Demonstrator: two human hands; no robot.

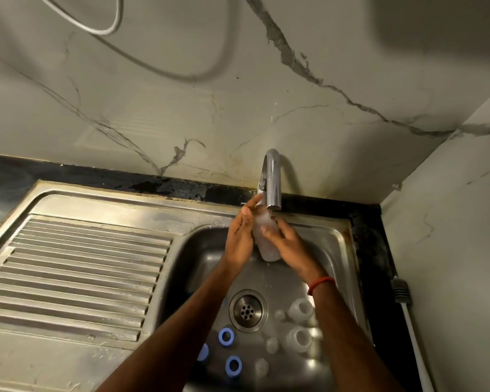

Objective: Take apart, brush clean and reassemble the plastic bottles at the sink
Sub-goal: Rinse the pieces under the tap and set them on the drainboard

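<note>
A clear plastic bottle (pixel 265 241) is held upright just under the spout of the chrome tap (pixel 272 179). My left hand (pixel 239 239) wraps its left side, fingers reaching up to the neck. My right hand (pixel 287 241) grips its right side, fingers across the front. On the bottom of the steel sink (pixel 340 250) lie blue rings (pixel 226 336), (pixel 233 365), clear cups (pixel 301 306), (pixel 300 339) and small clear caps (pixel 272 344). My left forearm hides part of another blue ring (pixel 203 352). No brush is in view.
The drain (pixel 248 310) sits in the middle of the basin. A ribbed steel draining board (pixel 77 267) lies to the left. A marble wall rises behind and to the right. A white cable with a grey plug (pixel 400 292) lies on the black counter at the right.
</note>
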